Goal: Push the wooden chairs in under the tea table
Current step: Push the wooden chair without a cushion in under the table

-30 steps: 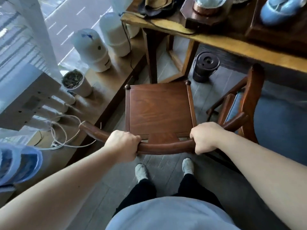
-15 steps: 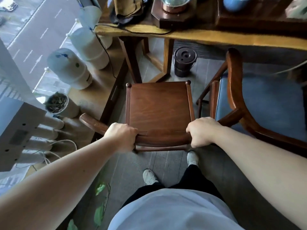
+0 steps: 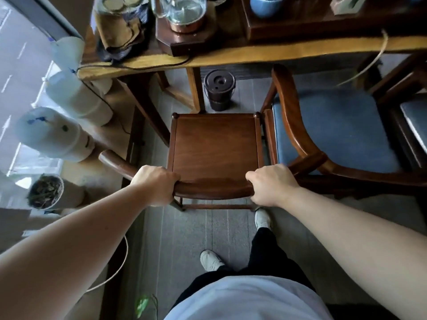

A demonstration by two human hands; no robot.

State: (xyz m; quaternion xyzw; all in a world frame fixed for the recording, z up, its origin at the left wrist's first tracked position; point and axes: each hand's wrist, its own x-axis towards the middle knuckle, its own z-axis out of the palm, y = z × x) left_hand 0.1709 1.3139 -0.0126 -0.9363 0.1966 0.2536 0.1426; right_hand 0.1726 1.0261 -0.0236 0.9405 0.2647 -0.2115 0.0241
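Observation:
A dark wooden chair [image 3: 215,146] with a bare square seat stands in front of me, its front edge short of the tea table [image 3: 242,55]. My left hand [image 3: 154,184] grips the curved back rail on the left. My right hand [image 3: 269,184] grips the same rail on the right. The table's yellow wood edge runs across the top of the view, with its legs just beyond the seat. A second wooden chair [image 3: 335,128] with a blue cushion stands close on the right, its armrest almost touching the first chair.
A dark lidded canister [image 3: 219,90] sits on the floor under the table, just ahead of the seat. White water jugs [image 3: 55,135] and a potted plant [image 3: 46,191] line a low ledge at left. A third chair [image 3: 413,125] shows at far right. My feet stand behind the chair.
The chair has moved forward toward the table, and I have stepped after it. Both hands keep their grip on the back rail. More of the tabletop and the cushioned chair shows.

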